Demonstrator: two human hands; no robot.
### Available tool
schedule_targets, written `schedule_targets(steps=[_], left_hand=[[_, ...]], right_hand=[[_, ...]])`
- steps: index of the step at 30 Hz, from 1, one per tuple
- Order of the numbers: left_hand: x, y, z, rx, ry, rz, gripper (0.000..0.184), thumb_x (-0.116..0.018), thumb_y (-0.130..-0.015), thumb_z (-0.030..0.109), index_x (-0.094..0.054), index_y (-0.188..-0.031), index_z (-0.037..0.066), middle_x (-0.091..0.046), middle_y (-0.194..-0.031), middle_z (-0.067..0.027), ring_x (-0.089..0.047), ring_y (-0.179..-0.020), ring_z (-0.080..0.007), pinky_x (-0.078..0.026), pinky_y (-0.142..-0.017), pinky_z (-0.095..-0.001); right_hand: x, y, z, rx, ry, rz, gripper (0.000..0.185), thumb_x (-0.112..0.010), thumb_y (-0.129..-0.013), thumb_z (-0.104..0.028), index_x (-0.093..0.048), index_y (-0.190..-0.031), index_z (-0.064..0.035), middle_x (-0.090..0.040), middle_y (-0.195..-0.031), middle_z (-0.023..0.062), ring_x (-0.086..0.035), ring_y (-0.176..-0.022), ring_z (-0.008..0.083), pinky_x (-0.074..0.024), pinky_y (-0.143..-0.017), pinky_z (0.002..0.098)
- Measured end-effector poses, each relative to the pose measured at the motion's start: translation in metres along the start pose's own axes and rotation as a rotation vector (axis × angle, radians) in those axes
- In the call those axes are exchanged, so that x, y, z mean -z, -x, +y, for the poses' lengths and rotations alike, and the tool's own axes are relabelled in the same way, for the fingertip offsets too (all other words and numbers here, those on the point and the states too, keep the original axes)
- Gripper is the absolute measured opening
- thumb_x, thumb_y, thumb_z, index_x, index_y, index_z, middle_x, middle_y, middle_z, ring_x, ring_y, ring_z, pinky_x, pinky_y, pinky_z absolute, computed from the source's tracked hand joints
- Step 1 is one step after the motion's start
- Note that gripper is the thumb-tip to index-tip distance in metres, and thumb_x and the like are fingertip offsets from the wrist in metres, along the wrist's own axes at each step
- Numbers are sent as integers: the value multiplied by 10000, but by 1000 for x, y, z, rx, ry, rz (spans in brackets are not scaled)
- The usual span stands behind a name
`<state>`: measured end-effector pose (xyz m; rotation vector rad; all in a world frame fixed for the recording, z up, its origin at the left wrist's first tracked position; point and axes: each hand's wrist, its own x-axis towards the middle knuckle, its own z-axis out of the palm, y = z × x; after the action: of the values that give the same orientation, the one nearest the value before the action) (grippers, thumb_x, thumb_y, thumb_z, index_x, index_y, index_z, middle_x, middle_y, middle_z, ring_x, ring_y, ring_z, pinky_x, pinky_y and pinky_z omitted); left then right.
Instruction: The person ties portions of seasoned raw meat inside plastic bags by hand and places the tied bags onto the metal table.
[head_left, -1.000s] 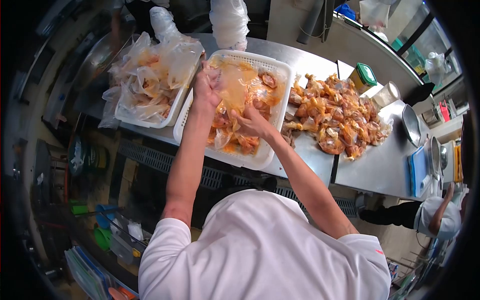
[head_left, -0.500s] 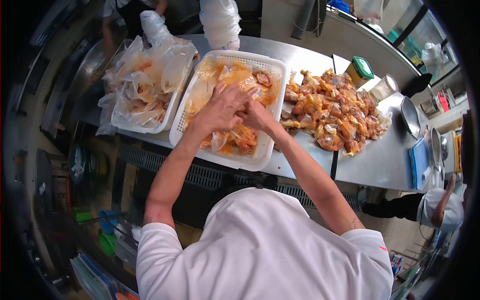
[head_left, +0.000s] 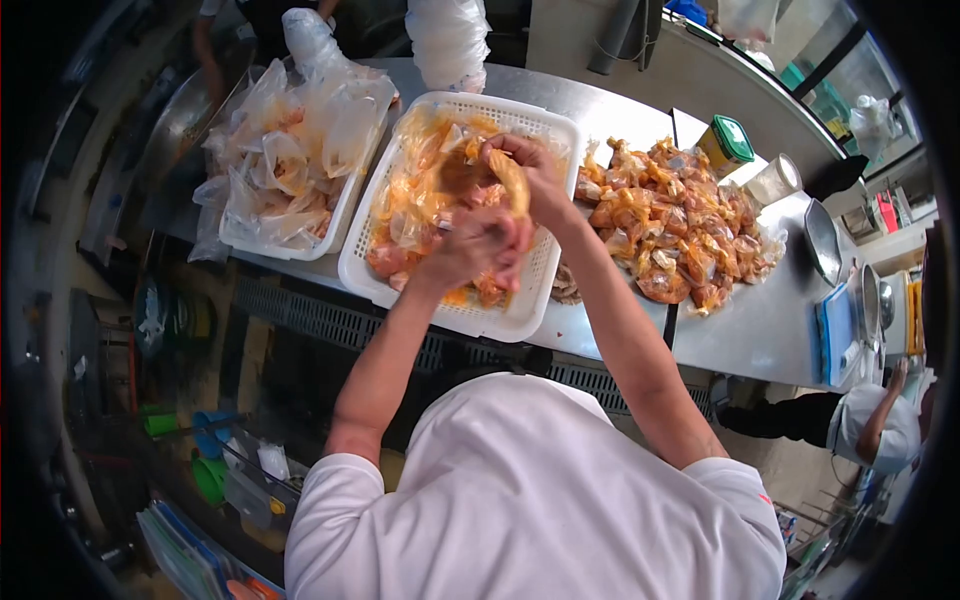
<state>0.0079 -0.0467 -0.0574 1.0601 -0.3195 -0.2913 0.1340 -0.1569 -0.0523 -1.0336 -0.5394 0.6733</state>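
Note:
Above a white perforated basket (head_left: 362, 235), my right hand (head_left: 540, 178) is closed on the twisted neck of a clear plastic bag (head_left: 512, 184), stained yellow-orange. My left hand (head_left: 468, 240) is just below, at the lower end of that bag, which looks pinkish and filled. Motion smears its fingers, so their grip does not show. Under both hands, the basket holds pieces of raw marinated meat (head_left: 390, 258) and orange-stained plastic bags (head_left: 412, 222).
On the steel table (head_left: 735, 345), a large heap of bagged meat (head_left: 675, 225) lies right of the basket. A second white tub (head_left: 285, 252) of plastic bags stands left. Stacked plastic containers (head_left: 447, 45), a green-lidded tub (head_left: 727, 143) and a metal bowl (head_left: 822, 238) stand around. Other people are nearby.
My hands have come apart from low in the basket. My right hand has risen with the bag's twisted neck, now in sight; my left hand has moved right and down.

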Motion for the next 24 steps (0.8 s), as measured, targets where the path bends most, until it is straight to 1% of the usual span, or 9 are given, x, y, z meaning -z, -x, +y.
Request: schedule_targets(steps=[2,4,6,8,9,16,18,21,24], left_hand=[[27,-4,-26,33,161,-149,68,-537,-1005,98,-569,-957,63,-605,-801,4,-630,-682,-89,-544,-626,-259],[64,-12,-26,-161,-317,178,97,-568,-1013,132,-594,-1006,39,-632,-833,-11,-620,-684,-88,-547,-623,-270],[72,-7,3,-95,179,422,137,-618,-981,110,-614,-1061,0,-656,-862,-23,-639,-718,-100,-549,-631,-282],[92,-12,14,-228,-348,534,259,-673,-920,99,-609,-1128,-41,-683,-883,-26,-674,-776,-111,-561,-663,-281],[73,-12,26,-167,-473,545,372,-739,-844,106,-601,-1166,-22,-693,-853,-43,-688,-810,-114,-561,-672,-284],[16,-30,-9,-401,-1481,785,412,-724,-764,44,-602,-1158,43,-697,-794,-85,-711,-805,-202,-551,-749,-331],[20,-34,-10,-465,-1475,811,361,-704,-758,10,-605,-1105,32,-701,-796,-79,-702,-790,-176,-549,-751,-329],[26,-43,0,-326,-747,930,263,-706,-734,-24,-616,-976,27,-689,-755,-81,-660,-684,-156,-535,-659,-304],[38,-49,-2,-513,-925,740,186,-692,-748,-53,-621,-901,26,-670,-787,-98,-658,-697,-209,-533,-666,-330]], right_hand=[[3,-3,1,-70,-124,-146,246,-562,-774,75,-654,-1000,40,-655,-903,28,-637,-816,173,-518,-790,307],[2,-3,-1,29,357,-203,299,-553,-772,55,-667,-1044,7,-670,-1066,32,-636,-912,128,-547,-786,302],[1,3,-4,172,717,-38,347,-494,-743,72,-672,-1037,25,-676,-1115,79,-642,-966,143,-545,-785,327],[1,6,-5,-243,821,166,373,-506,-769,41,-680,-1099,53,-712,-1055,168,-685,-938,235,-526,-801,330],[3,9,5,-134,913,245,348,-524,-784,16,-672,-1098,43,-709,-1026,186,-684,-924,236,-526,-780,348],[0,16,44,44,245,416,221,-561,-849,23,-644,-1053,41,-702,-931,145,-673,-796,193,-527,-710,329],[0,23,34,-65,184,434,189,-601,-856,28,-657,-1036,37,-694,-915,82,-650,-827,125,-508,-698,277],[15,28,28,-95,159,318,163,-683,-879,-30,-682,-1038,5,-678,-885,21,-606,-784,74,-476,-694,237],[30,35,18,-129,45,158,160,-708,-918,-97,-692,-1052,-11,-668,-878,-1,-568,-749,67,-443,-667,234]])
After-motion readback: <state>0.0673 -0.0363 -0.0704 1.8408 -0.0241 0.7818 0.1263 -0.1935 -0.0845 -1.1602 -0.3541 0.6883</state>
